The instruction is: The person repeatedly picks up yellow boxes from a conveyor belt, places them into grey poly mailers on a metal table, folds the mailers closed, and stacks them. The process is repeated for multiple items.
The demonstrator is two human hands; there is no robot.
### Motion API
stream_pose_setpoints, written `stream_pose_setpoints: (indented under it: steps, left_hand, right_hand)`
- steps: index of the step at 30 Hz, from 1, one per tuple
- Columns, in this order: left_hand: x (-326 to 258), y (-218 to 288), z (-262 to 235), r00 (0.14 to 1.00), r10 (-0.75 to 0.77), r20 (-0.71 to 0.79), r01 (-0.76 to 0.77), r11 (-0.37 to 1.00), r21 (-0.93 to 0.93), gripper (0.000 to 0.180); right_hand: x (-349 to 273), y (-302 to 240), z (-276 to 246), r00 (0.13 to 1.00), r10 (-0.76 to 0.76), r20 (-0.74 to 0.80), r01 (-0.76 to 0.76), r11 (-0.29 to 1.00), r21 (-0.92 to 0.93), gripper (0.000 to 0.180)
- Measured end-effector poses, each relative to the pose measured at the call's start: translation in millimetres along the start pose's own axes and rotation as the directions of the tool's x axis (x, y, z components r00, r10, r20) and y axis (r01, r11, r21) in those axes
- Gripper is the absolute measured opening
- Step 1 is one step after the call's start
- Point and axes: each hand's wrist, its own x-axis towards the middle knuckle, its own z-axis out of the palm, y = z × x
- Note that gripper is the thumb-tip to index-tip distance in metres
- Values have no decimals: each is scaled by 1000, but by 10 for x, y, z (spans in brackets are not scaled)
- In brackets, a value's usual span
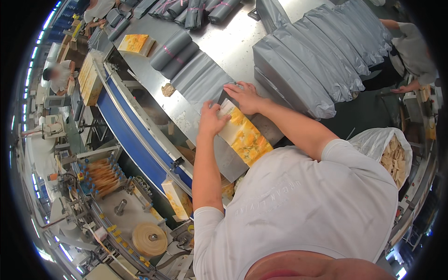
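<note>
1. At far left, a blue conveyor belt (pixel 122 127) runs diagonally beside the steel desk (pixel 233 44).
2. Left hand (pixel 211 120), centre frame: fingers curled around the upper end of a yellow flowered box (pixel 245 137).
3. The box lies slanted at the desk's near edge, its top entering a flat grey bag (pixel 200 79).
4. Right hand (pixel 243 97): fingers pinch the bag's open mouth.
5. Upper right, a stack of grey bags (pixel 308 60) rests on the desk.
</note>
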Motion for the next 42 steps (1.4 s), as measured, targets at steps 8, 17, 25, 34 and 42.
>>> stream_pose_setpoints:
  steps: [8, 17, 25, 34, 42]
  left_hand:
    - [-157, -186, 886, 827, -339, -449, 151, 902, -404, 72]
    - [-732, -348, 1111, 807, -215, -550, -79, 884, -460, 46]
    - [-530, -604, 940, 924, -65, -377, 140, 975, 174, 24]
    - [-1738, -464, 1594, 957, -170, 236, 245, 909, -337, 29]
    - [-1674, -358, 1464, 988, -142, -57, 132, 980, -150, 24]
  right_hand:
    - [-450, -90, -56, 978, -207, 22, 207, 978, 1, 82]
    - [-72, 219, 362, 906, 112, -407, -41, 983, 179, 19]
    - [-483, 260, 425, 986, 168, -1, -168, 984, -64, 20]
    - [-1736, 500, 554, 769, -63, 637, 8, 996, 88, 32]
    - [-1349, -152, -56, 771, 91, 631, 142, 940, -309, 26]
